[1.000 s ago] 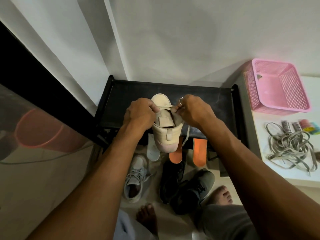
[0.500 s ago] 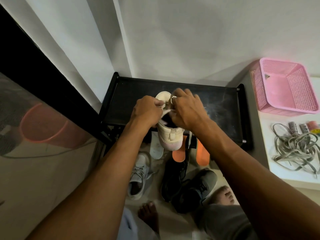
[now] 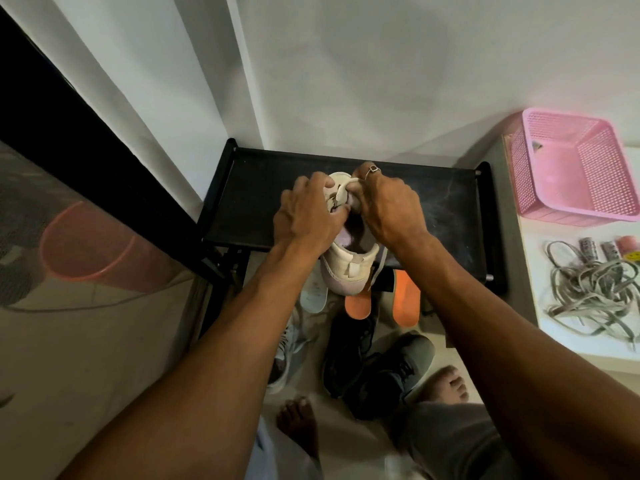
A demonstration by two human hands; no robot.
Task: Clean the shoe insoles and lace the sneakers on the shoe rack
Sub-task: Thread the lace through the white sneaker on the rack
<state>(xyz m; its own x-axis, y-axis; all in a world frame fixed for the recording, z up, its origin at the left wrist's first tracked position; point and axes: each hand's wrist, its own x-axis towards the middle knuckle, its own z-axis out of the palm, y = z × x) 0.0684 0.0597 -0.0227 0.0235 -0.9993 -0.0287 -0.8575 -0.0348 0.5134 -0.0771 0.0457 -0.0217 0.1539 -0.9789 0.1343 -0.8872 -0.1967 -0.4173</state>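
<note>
— Where is the sneaker (image 3: 349,268)?
— On the black rack (image 3: 259,188), heel toward the person and jutting past the front edge. It is cream, with a pinkish heel band and a dark opening.
— And the hands?
— Both grip it near the tongue. The left hand (image 3: 308,216) curls its fingers into the upper. The right hand (image 3: 391,209), wearing a ring (image 3: 372,169), pinches a pale strip; lace or tongue cannot be told. A flat grey lace (image 3: 379,271) hangs down the sneaker's right side.
— Materials?
— The shelf is matte and dusty. Below it lean smooth orange insoles (image 3: 358,304) and a white insole (image 3: 313,297). The pink basket (image 3: 568,168) is plastic lattice, and flat grey laces (image 3: 595,296) lie tangled near it.
</note>
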